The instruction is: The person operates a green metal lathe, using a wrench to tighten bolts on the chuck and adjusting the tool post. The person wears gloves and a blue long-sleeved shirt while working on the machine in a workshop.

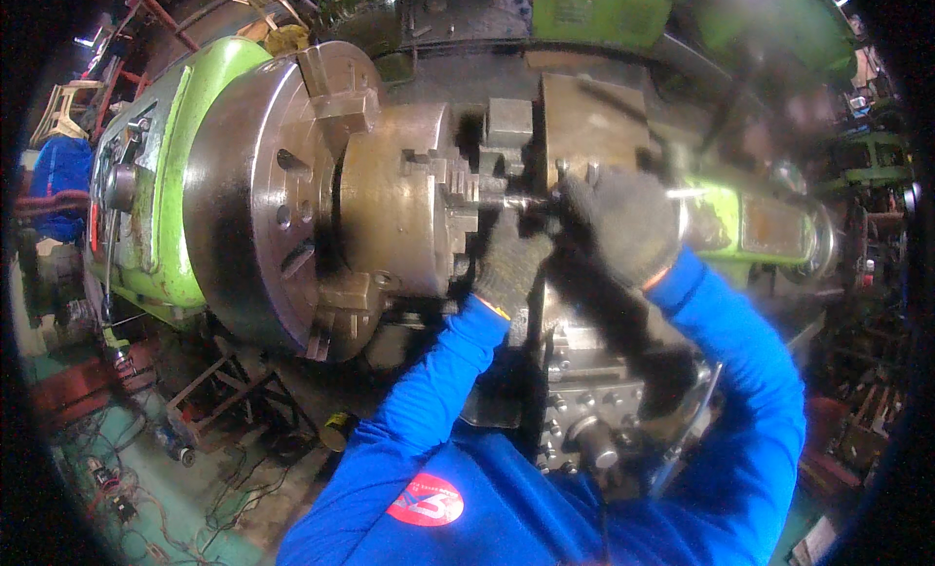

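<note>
Beside a green lathe (pixel 175 206), has a shiny metal rod (pixel 524 203) by left hand (pixel 512 258), left of right hand (pixel 628 225); cannot tell either grip.

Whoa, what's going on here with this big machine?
A person in gloves is working at a large metal-turning machine. The left hand is close beside the stepped jaws of a round metal chuck. The right hand is farther right, blurred. Whether either hand grips anything is hard to tell. The big metal disc stands left of the chuck.
</note>
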{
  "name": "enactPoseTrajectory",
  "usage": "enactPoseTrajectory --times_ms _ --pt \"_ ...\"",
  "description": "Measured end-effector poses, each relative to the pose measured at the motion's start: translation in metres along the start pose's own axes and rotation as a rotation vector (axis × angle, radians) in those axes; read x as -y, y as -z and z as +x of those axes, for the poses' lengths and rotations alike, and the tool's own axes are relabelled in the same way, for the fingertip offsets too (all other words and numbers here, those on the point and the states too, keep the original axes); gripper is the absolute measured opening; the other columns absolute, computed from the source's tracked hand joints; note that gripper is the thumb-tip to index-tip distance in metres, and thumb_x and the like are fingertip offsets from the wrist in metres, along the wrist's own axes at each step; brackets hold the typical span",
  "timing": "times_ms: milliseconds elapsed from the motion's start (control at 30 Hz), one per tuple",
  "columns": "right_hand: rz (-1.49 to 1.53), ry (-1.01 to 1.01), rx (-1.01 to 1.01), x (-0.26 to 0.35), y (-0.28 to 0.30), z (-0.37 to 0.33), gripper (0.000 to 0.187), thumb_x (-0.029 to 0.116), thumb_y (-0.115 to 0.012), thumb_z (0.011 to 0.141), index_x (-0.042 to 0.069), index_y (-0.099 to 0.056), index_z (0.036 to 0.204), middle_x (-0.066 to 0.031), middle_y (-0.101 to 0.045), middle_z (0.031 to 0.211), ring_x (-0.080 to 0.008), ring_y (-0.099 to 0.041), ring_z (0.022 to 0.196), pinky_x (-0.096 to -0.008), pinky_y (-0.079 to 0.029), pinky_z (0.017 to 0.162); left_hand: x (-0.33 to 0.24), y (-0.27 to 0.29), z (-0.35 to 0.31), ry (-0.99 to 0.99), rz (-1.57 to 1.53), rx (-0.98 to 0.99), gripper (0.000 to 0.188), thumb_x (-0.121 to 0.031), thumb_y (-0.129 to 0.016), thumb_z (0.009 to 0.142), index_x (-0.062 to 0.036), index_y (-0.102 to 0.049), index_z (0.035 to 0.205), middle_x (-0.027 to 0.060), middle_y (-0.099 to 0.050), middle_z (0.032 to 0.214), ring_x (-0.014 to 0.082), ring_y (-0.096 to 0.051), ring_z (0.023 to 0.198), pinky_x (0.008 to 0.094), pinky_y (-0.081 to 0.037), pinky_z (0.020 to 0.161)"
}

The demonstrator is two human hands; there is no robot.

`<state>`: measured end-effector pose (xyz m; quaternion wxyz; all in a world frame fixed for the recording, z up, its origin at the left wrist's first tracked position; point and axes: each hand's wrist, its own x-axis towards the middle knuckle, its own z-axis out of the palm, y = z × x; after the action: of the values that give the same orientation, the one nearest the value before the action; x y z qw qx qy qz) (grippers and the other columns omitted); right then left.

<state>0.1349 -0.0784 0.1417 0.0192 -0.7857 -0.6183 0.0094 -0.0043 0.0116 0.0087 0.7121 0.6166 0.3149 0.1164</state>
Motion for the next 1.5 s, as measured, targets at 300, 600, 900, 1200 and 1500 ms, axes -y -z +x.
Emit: enactPoseTrajectory --times_ms 300,600,900,1200,1500 --pt "-0.047 0.08 -0.04 -0.002 -0.007 0.002 0.02 0.022 -0.061 0.088 0.009 -0.064 0.103 -0.0131 -0.063 0.092 -0.0322 -0.064 0.09 -0.0483 -0.052 0.071 0.022 0.002 0.009 -0.012 0.023 -0.016 0.055 -0.007 -0.065 0.082 0.0032 -0.057 0.136 0.0214 -0.065 0.129 0.0326 -0.061 0.121 0.0415 -0.047 0.108" --pt "-0.128 0.084 -0.026 0.004 -0.015 -0.003 0.02 0.022 -0.06 0.089 0.009 -0.065 0.104 -0.0125 -0.064 0.092 -0.0313 -0.065 0.09 -0.0451 -0.054 0.07 0.053 0.0 0.017 -0.035 -0.091 -0.002 0.061 -0.01 -0.064 0.082 0.0071 -0.053 0.14 0.0245 -0.062 0.132 0.0351 -0.059 0.124 0.042 -0.045 0.11" --pt "-0.07 -0.015 -0.037 0.004 -0.017 -0.001 0.022 0.025 -0.061 0.09 0.011 -0.065 0.106 -0.0106 -0.065 0.092 -0.0295 -0.066 0.09 -0.0448 -0.053 0.071 0.05 -0.003 0.014 -0.035 -0.091 -0.079 0.061 -0.014 -0.066 0.082 0.0095 -0.053 0.137 0.0278 -0.061 0.132 0.0384 -0.058 0.124 0.0441 -0.044 0.109" --pt "-0.181 0.113 -0.14 0.004 -0.015 -0.003 0.022 0.025 -0.062 0.088 0.012 -0.066 0.106 -0.0075 -0.064 0.09 -0.028 -0.065 0.088 -0.0442 -0.054 0.071 0.039 0.0 0.01 -0.068 -0.012 -0.076 0.056 -0.014 -0.068 0.083 0.0064 -0.056 0.134 0.0259 -0.063 0.128 0.0363 -0.059 0.12 0.0445 -0.046 0.107" --pt "-0.322 0.094 0.087 0.013 0.001 0.003 0.021 0.021 -0.06 0.091 0.01 -0.068 0.107 -0.0082 -0.067 0.087 -0.0267 -0.067 0.087 -0.0435 -0.055 0.064 0.046 -0.009 0.013 -0.083 0.047 -0.133 0.053 -0.002 -0.066 0.08 0.0056 -0.057 0.132 0.0219 -0.066 0.126 0.0324 -0.061 0.118 0.0415 -0.048 0.106"
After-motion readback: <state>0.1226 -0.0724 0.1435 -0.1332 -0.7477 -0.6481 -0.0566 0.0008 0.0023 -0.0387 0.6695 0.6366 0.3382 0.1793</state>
